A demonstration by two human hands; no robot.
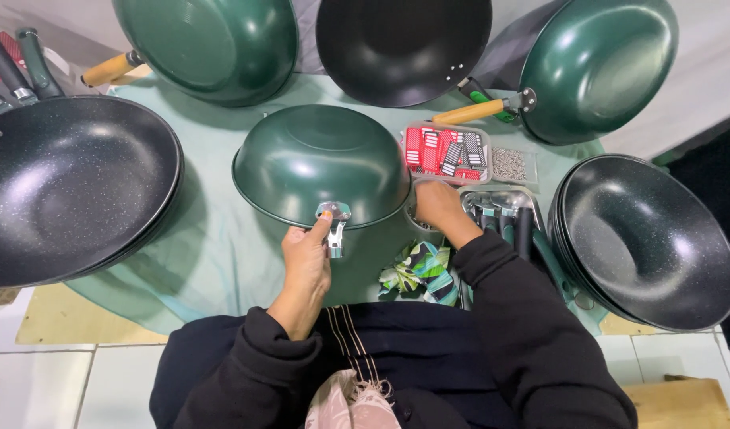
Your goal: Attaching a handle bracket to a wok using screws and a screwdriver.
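Fingers [320, 228] of the left hand [307, 258] are pinching the metal handle bracket [334, 225] at the near rim of the inverted green wok [321, 163], with the thumb lying along the bracket's left side. The wok is sitting dome-up at the centre of the desk [214, 246], which is covered by a pale green cloth, and the bracket is projecting toward the person just beyond the fingertips.

The right hand [438, 205] is resting knuckles-up just beside the wok's right rim, over a small round container [413, 216]. Its fingers are curled under the palm and hidden, so it cannot be told whether they are gripping anything. The container is mostly covered by the hand.

Both forearms are extending forward from dark sleeves, the left wrist straight, the right wrist bent inward toward the wok.

Behind the right hand, a clear tray of red and grey packets [446, 151] and a bag of small metal parts [509, 164] are lying. A box of dark handles [508, 218] is sitting to the right, partly cut off by the sleeve. Stacked dark pans [71, 183] are occupying the left edge.
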